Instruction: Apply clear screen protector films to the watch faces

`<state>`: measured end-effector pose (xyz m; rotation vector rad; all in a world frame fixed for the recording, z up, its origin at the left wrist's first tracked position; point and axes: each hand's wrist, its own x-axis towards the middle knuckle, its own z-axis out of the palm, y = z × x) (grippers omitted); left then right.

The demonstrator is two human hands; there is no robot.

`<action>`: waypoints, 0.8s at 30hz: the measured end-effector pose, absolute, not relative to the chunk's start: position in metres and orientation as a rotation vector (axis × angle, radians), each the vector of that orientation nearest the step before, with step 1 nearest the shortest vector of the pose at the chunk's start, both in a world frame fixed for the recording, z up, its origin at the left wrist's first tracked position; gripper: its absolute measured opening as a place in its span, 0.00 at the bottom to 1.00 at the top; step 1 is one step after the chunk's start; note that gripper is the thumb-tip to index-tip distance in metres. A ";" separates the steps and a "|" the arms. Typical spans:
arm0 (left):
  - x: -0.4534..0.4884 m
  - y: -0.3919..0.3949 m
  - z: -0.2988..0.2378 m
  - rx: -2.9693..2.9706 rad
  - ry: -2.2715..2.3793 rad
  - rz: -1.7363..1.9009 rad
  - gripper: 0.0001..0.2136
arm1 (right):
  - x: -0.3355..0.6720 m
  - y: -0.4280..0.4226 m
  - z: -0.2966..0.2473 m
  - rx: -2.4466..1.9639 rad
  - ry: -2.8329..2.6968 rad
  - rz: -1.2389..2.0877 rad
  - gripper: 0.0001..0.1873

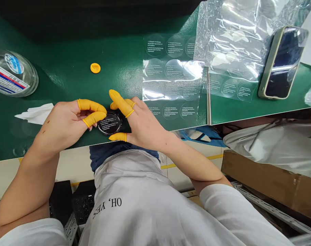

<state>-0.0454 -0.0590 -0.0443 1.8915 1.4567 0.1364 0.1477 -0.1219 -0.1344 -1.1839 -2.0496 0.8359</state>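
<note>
A round black watch (109, 127) lies face up near the table's front edge, with white printed lines across its face. Those lines match the clear round stickers on the sheet (171, 92) to the right. My left hand (68, 119), in yellow finger cots, pinches thumb and forefinger together at the upper left rim of the face. The sticker's edge seems to be between them, though the fingertips cover it. My right hand (137, 119), also in yellow cots, holds the watch from the right, thumb on the near side and a finger at the far side; its forefinger is raised.
A loose yellow finger cot (95, 68) lies beyond my hands. At the left are a clear bottle (14, 73) and a white tissue (36, 113). Plastic wrap (232, 37) and a phone (283, 63) occupy the right. A cardboard box (270, 181) stands below.
</note>
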 end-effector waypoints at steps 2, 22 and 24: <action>-0.046 -0.060 -0.044 1.880 1.448 0.149 0.08 | 0.148 -0.122 -0.134 -1.186 -2.058 0.836 0.50; -0.037 -0.067 -0.039 1.793 1.528 0.217 0.06 | 0.149 -0.125 -0.144 -1.165 -2.085 0.796 0.36; -0.038 -0.067 -0.039 1.796 1.521 0.225 0.06 | 0.150 -0.126 -0.145 -1.163 -2.086 0.795 0.36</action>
